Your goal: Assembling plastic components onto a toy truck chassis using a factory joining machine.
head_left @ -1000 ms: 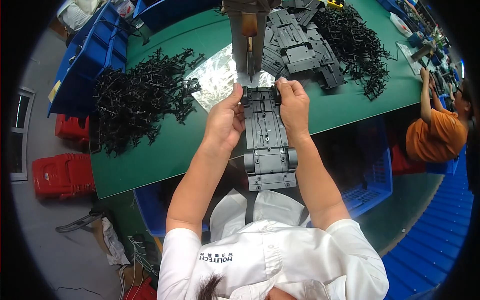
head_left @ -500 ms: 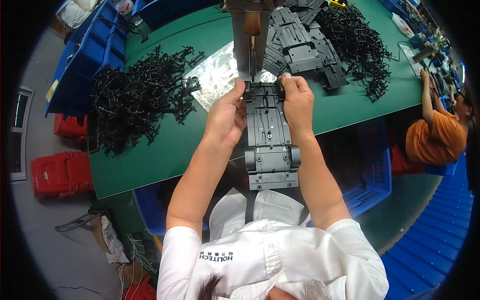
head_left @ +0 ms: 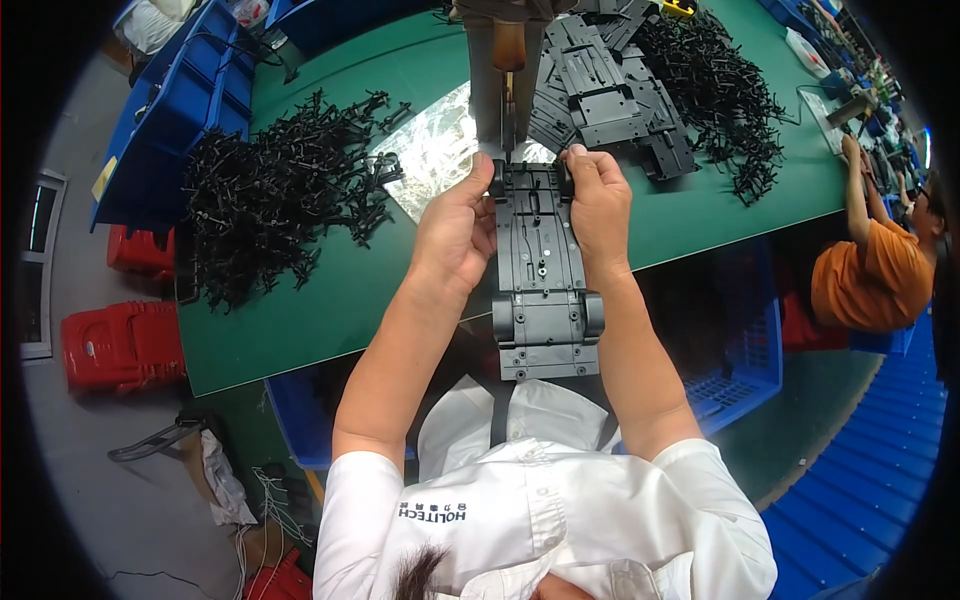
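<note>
Between my hands is a long dark grey plastic chassis plate (head_left: 540, 245), with wheel-arch shapes at both ends and small holes and pegs along it. My left hand (head_left: 455, 225) is closed on its far left corner, the thumb on top. At the far right corner my right hand (head_left: 600, 205) grips it the same way. The plate's near end reaches back over the table edge toward my body. Right above the far end stands the thin metal tip (head_left: 508, 130) of an upright machine; whether it touches the plate I cannot tell.
A heap of small black plastic parts (head_left: 280, 195) lies on the green table (head_left: 400, 70) at left, another heap (head_left: 715, 100) at far right. Similar chassis plates (head_left: 610, 100) are stacked behind my right hand. Blue bins (head_left: 175, 110) stand at far left. A person in orange (head_left: 875, 275) sits at right.
The plate and both hands have shifted very slightly to the right under the machine tip. My grip looks the same.
</note>
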Demonstrator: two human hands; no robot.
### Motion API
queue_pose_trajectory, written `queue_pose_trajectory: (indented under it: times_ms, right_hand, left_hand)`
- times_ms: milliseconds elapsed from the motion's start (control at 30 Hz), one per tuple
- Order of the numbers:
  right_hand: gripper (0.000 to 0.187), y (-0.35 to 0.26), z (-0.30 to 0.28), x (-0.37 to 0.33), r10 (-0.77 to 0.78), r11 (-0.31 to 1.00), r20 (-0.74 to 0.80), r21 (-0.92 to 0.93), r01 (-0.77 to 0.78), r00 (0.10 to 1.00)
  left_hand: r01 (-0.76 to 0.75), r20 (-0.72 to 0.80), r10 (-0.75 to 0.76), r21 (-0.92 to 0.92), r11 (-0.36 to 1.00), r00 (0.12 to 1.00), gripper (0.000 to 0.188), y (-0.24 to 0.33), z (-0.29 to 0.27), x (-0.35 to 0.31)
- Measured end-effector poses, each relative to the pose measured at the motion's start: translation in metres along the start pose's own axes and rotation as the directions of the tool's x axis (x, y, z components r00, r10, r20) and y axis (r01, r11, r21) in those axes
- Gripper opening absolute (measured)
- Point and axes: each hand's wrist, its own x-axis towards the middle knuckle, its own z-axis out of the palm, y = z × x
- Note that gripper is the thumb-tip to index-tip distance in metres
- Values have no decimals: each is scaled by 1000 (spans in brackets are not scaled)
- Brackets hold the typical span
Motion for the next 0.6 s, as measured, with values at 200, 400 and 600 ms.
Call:
queue_pose_trajectory:
  times_ms: [200,400,600]
  right_hand:
    - [18,0,0,0,-10,1000,0,-1,10,1000]
    - [18,-1,1,0,5,1000,1,20,-5,1000]
    - [19,-3,3,0,-8,1000,-14,6,8,1000]
  left_hand:
    - [-3,2,3,2,1000,1000,26,1,1,0]
    - [-10,-6,11,9,1000,1000,26,3,2,0]
    - [-9,-14,9,13,1000,1000,26,4,4,0]
